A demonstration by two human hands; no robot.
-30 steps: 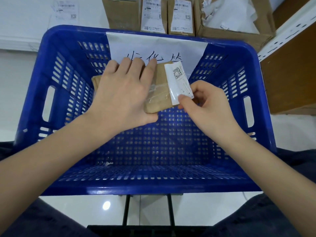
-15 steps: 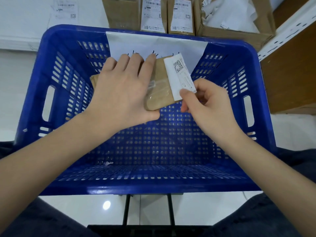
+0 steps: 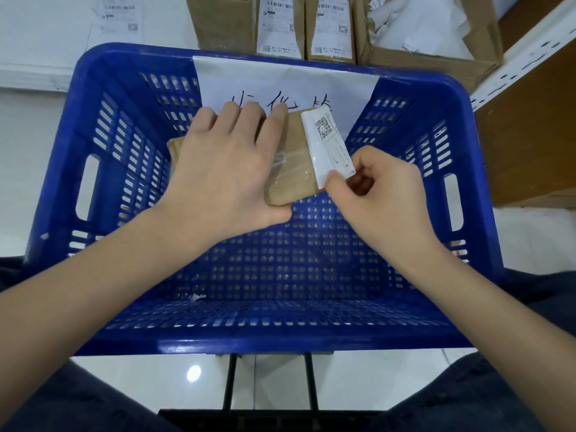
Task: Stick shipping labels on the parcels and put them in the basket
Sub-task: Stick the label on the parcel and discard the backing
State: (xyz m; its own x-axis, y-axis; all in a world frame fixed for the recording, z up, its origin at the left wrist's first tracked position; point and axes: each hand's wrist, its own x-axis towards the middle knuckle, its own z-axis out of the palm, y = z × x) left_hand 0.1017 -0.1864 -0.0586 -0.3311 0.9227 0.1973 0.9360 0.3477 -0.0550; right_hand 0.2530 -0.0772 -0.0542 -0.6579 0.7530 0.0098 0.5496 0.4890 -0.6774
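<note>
A small flat brown-paper parcel [image 3: 291, 169], rectangular with soft rounded corners and a strip of glossy clear tape across its face, is held above the inside of the blue plastic basket [image 3: 103, 169], toward the far wall. The left hand [image 3: 227, 169] lies palm-down over the parcel's left part, fingers straight and spread over its far edge, thumb hooked under the near edge, so it grasps the parcel. The right hand [image 3: 380, 198] has its fingers curled and pinches the near corner of a white shipping label [image 3: 327, 145] between thumb and forefinger. The label is a narrow paper strip with a printed QR-like code and fine text; its left part lies on the parcel's right end, while its right edge looks lifted and slightly curled.

The basket is rigid moulded plastic with rounded corners, slotted walls, a floor pierced with rows of round holes, and an oblong handle cut-out in the left and right sides. A white sheet [image 3: 286, 85] with black handwritten strokes is fixed over the far wall. A small white scrap [image 3: 197, 297] lies on the near floor.

Beyond the basket stand brown cardboard parcels [image 3: 280, 26] already bearing white labels, and to their right an open cardboard box [image 3: 430, 54] holding crumpled white paper. At far left, a sheet of labels [image 3: 118, 20] lies on a white surface.
</note>
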